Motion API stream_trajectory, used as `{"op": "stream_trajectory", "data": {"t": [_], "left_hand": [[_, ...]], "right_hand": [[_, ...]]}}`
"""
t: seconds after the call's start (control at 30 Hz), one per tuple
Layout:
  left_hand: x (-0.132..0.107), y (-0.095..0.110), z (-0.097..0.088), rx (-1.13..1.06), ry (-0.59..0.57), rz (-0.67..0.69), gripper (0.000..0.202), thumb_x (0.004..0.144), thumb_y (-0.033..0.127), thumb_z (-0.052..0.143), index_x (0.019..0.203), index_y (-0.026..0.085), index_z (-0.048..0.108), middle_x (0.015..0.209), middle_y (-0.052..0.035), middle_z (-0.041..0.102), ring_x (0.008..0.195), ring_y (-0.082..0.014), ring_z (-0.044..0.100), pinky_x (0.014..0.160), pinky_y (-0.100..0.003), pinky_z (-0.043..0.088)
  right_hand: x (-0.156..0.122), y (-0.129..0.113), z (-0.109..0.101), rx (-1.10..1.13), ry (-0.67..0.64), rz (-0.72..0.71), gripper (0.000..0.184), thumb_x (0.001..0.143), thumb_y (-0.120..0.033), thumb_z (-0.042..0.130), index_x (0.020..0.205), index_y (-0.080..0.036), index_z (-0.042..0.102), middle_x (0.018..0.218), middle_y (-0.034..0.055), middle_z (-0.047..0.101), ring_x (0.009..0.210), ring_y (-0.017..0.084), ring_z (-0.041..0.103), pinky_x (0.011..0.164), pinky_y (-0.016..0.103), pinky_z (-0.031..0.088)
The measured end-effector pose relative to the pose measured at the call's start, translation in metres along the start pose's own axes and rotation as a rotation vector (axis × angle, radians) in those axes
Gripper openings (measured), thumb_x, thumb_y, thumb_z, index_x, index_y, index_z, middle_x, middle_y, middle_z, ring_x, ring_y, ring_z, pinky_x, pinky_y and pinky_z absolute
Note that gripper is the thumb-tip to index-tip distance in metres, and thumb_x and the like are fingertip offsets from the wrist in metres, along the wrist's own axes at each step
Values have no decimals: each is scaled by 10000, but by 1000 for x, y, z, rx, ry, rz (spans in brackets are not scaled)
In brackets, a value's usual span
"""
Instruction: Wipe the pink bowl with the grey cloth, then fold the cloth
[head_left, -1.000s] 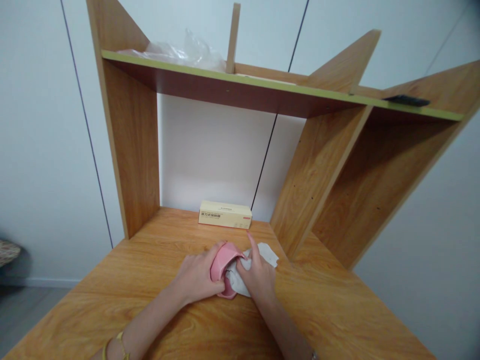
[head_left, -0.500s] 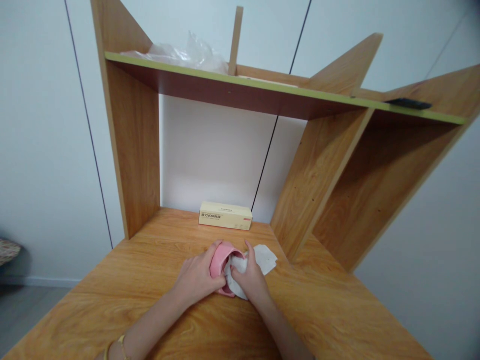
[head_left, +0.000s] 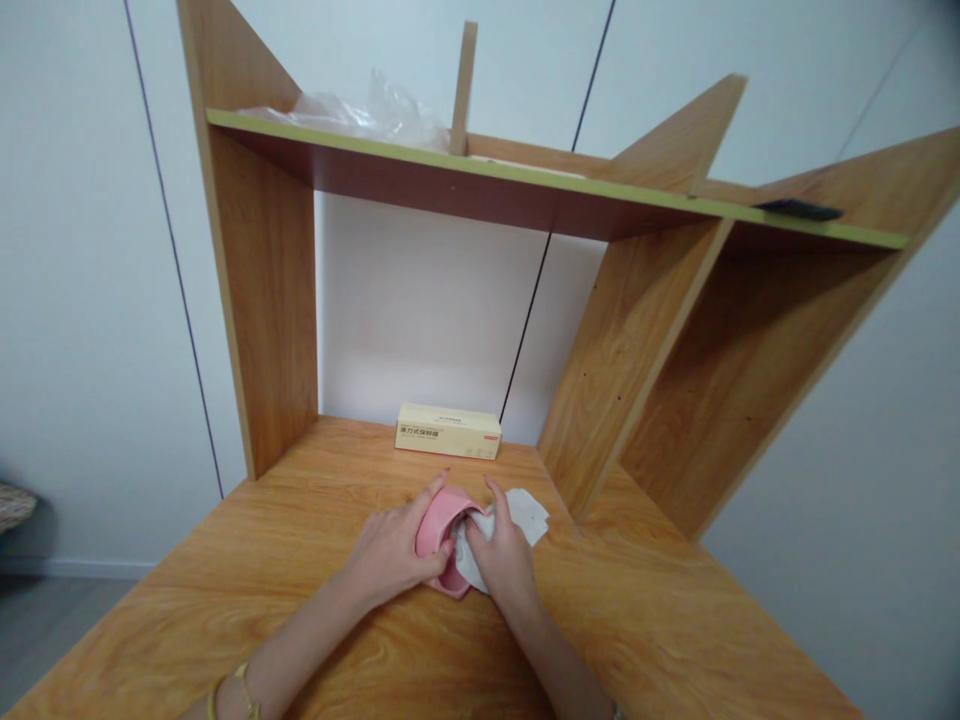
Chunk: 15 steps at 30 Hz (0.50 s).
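Note:
A pink bowl (head_left: 437, 516) is tipped on its side just above or on the desk, its opening turned to the right and toward me. My left hand (head_left: 397, 550) grips it from the left, thumb at the rim and fingers round the outside. My right hand (head_left: 504, 555) is closed on a whitish cloth or sheet of paper (head_left: 528, 514), whose exact kind I cannot tell. Part of this sheet is pushed into the bowl's mouth by the right fingers. The rest spreads out to the right behind that hand. The right fingertips are partly hidden inside the bowl.
A cream cling film box (head_left: 448, 432) stands at the back of the wooden desk (head_left: 337, 640). Overhead runs a shelf (head_left: 450, 180) with a clear plastic bag (head_left: 367, 115) and a flat dark object (head_left: 799, 209). Upright wooden panels (head_left: 277, 310) bound the desk at left and right.
The right fingers have shifted within the bowl's mouth, and the sheet there has bunched a little differently. The bowl is turned slightly. The whole view has moved a little.

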<state>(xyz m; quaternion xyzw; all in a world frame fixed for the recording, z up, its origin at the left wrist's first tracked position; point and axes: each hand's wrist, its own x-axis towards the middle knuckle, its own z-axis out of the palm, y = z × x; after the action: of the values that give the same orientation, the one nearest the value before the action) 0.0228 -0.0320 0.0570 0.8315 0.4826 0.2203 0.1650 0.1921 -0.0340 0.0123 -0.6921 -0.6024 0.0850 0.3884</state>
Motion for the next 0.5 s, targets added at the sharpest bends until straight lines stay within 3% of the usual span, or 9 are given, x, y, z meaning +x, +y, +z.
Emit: {"op": "stream_trajectory", "data": {"t": [0.13, 0.23, 0.37, 0.5], "left_hand": [[0, -4, 9, -98, 90, -48, 805, 816, 546, 382, 1401, 151, -5, 1111, -127, 594, 959, -299, 584, 781, -360, 424], [-1, -3, 16, -154, 46, -71, 892, 772, 590, 442, 1401, 147, -10, 1150, -146, 572, 934, -324, 592, 762, -389, 437], [-1, -5, 26, -249, 34, -43, 853, 773, 525, 492, 1401, 169, 38, 1287, -140, 460, 1030, -299, 551, 842, -383, 425], [2, -9, 29, -298, 74, 16, 744, 806, 406, 473, 1396, 206, 68, 1381, -79, 346, 1175, -239, 437, 939, -348, 371]], "right_hand": [[2, 6, 3, 141, 47, 23, 512, 764, -244, 439, 1266, -156, 386, 937, 82, 642, 856, 215, 602, 722, 290, 436], [2, 11, 5, 220, 78, 35, 514, 752, -210, 421, 1259, -136, 388, 982, 93, 635, 919, 212, 588, 767, 296, 437], [2, 13, 6, 245, 64, 35, 526, 725, -183, 422, 1248, -136, 390, 1034, 95, 618, 927, 206, 587, 798, 302, 434], [2, 9, 7, 218, 23, 69, 569, 709, -197, 453, 1268, -142, 360, 916, 74, 641, 784, 199, 614, 711, 293, 456]]}}
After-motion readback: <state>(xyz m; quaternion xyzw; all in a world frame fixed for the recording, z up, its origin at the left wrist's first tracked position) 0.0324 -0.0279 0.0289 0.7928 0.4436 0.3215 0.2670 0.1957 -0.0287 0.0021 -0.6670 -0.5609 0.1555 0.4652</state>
